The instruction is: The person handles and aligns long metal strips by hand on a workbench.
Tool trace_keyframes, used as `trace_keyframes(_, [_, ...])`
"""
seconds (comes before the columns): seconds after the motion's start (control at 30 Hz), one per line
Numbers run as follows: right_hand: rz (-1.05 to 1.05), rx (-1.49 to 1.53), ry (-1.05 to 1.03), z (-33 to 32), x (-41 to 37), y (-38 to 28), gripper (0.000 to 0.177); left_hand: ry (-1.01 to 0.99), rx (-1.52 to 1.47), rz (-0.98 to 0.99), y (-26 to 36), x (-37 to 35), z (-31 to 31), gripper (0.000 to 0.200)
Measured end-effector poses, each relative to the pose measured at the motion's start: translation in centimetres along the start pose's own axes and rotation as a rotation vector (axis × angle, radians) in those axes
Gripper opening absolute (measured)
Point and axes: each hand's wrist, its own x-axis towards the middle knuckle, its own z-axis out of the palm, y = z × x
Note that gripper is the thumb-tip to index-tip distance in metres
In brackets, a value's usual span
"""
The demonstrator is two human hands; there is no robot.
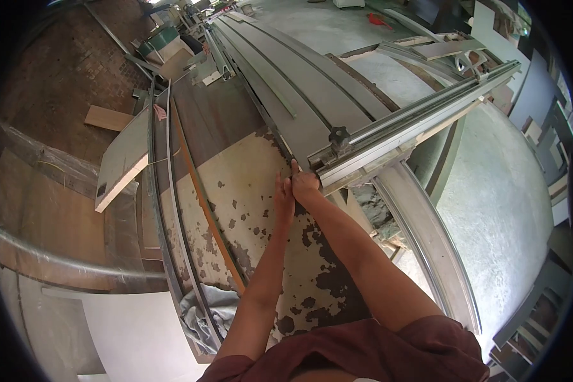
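Both of my hands meet at the near end of a long grey sliding table (286,70), beside the end of a metal fence rail (414,124). My left hand (284,196) lies over the worn, patchy table surface (235,184), its fingers pointing forward; whether it holds anything is hidden. Touching it on the right, my right hand (305,184) has its fingers curled, with one finger extended forward at the table edge. What it grips, if anything, is too small to name. A black star knob (339,135) stands on the rail just beyond.
A thin orange-edged strip (200,191) lies lengthwise left of my arms. A grey cloth (216,309) is bunched at the lower left. A pale board (124,159) juts out at the left edge. The rail extends to the upper right.
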Motion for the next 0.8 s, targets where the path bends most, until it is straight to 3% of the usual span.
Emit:
trace_keyframes(0.13, [-0.022,-0.017,-0.021,0.7,0.8,0.1,0.072,-0.013,0.010,-0.047,0.7,-0.1,-0.1,0.062])
trace_keyframes(0.33, [-0.040,-0.056,0.157,2.4,3.4,0.6,0.079,-0.007,-0.002,-0.012,0.7,0.7,0.2,0.055])
trace_keyframes(0.43, [-0.036,-0.071,0.111,1.6,3.0,0.5,0.081,-0.002,-0.020,-0.004,0.4,0.7,0.2,0.053])
trace_keyframes(0.53, [-0.071,-0.071,0.062,0.2,1.6,0.4,0.071,0.014,-0.082,-0.001,0.1,0.8,0.5,0.051])
trace_keyframes(0.8, [-0.031,-0.128,-0.012,-1.0,1.8,-0.2,0.084,0.019,-0.036,0.011,0.0,0.7,0.4,0.050])
